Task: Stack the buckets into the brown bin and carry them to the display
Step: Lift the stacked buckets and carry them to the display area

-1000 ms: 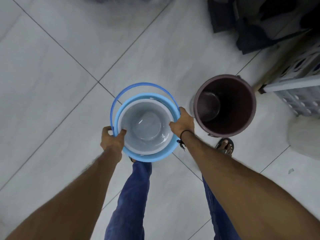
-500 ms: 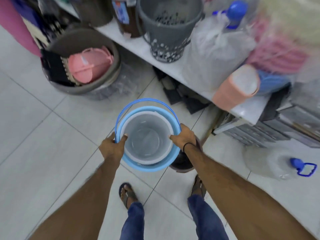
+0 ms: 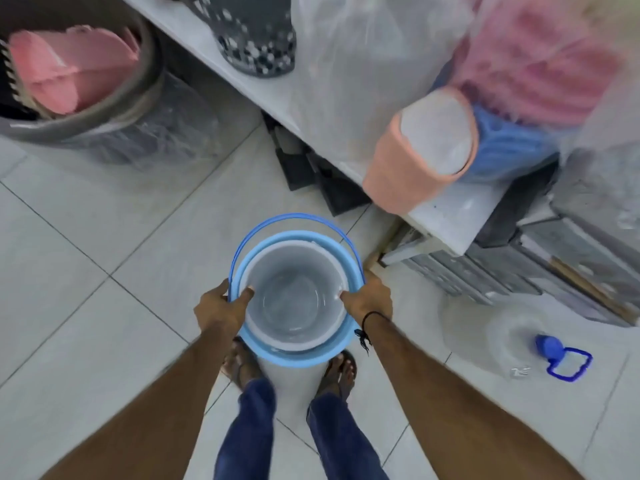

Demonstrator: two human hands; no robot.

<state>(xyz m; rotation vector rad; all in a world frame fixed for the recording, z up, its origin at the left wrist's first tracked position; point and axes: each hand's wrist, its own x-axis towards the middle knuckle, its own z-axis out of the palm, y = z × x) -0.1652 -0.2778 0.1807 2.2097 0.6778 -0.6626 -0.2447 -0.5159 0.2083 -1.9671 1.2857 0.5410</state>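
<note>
I hold a nested stack of buckets in front of me over my feet: a light blue bucket (image 3: 325,355) with a darker blue handle (image 3: 294,218), and a whitish translucent bucket (image 3: 294,303) inside it. My left hand (image 3: 221,308) grips the left rim, thumb inside the inner bucket. My right hand (image 3: 369,299) grips the right rim the same way. The brown bin is out of sight, hidden under the stack or out of frame.
A white shelf (image 3: 446,220) runs diagonally ahead, loaded with a peach swing-lid bin (image 3: 408,168), wrapped pink and blue goods and a grey perforated basket (image 3: 256,39). A large grey tub (image 3: 104,105) with pink items stands at left. A clear jug with a blue cap (image 3: 550,348) lies at right.
The view swung from the bare floor and brown bin up to the shelf. The bin has vanished beneath the bucket stack. Both hands keep the same grip.
</note>
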